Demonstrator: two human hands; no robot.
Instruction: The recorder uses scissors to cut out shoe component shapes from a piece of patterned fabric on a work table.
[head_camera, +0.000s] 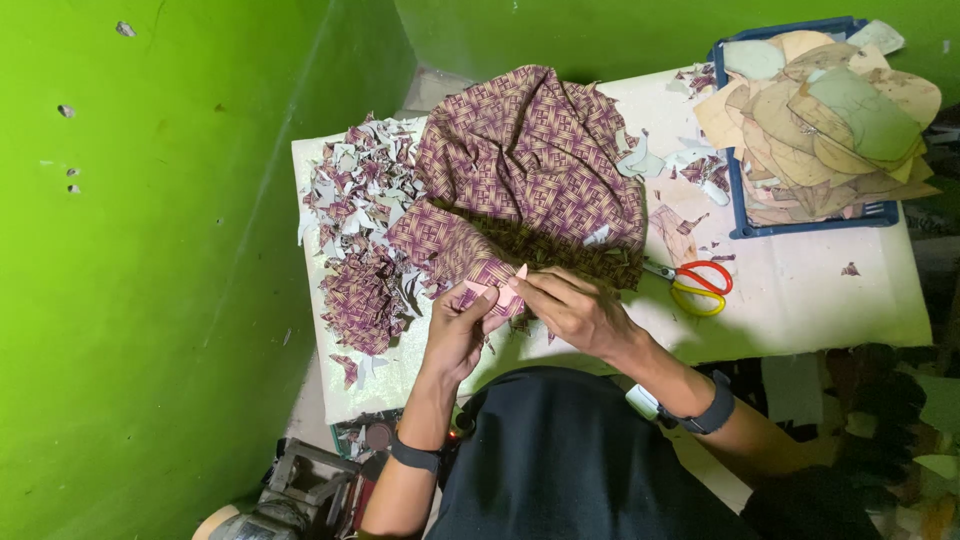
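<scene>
Now both hands meet at the table (800, 300) edge: left hand (458, 335) and right hand (575, 310) pinch a small pink paper piece (497, 292) btwn fingertips, held against the purple-and-tan woven-pattern cloth (530, 150), prob. to line it up. Red-and-yellow scissors (695, 283) lie just right, w/in reach.

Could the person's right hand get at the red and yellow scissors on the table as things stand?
Probably yes: the scissors lie uncovered on the table just beside the right hand, with nothing between them, though that hand is pinching a small pink piece.
</scene>
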